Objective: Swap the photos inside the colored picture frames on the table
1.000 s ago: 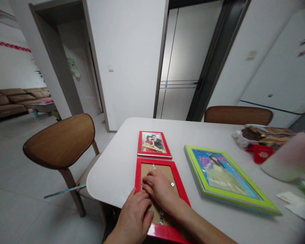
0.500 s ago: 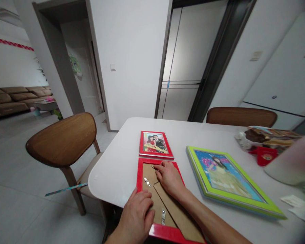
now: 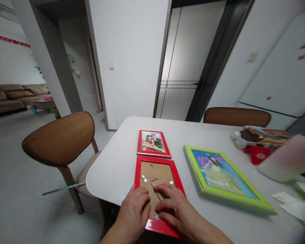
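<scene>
A red frame [image 3: 139, 169] lies face down at the table's near edge, its brown backing board [image 3: 162, 169] showing with small metal clips. My left hand [image 3: 135, 210] rests over the frame's left side, fingers bent and close together; whether it grips the rim is hidden. On the lower backing lies my right hand [image 3: 174, 206], its fingers curved and apart near the bottom clip. Just beyond, a smaller red frame [image 3: 154, 144] with a picture of a couple lies face up. To the right is a green frame [image 3: 200, 176] with a picture of a figure in a pale dress.
The white table [image 3: 112, 162] has a pale pink cylindrical object [image 3: 287, 159], a red packet [image 3: 260, 155], a plastic bag [image 3: 239, 138] and white tissues [image 3: 295, 206] on its right. Wooden chairs stand at left [image 3: 61, 139] and behind [image 3: 236, 116].
My right hand has moved from the top clip down toward the frame's near end, uncovering the upper backing and a right-side clip. My left hand stays at the left rim. The view has shifted slightly.
</scene>
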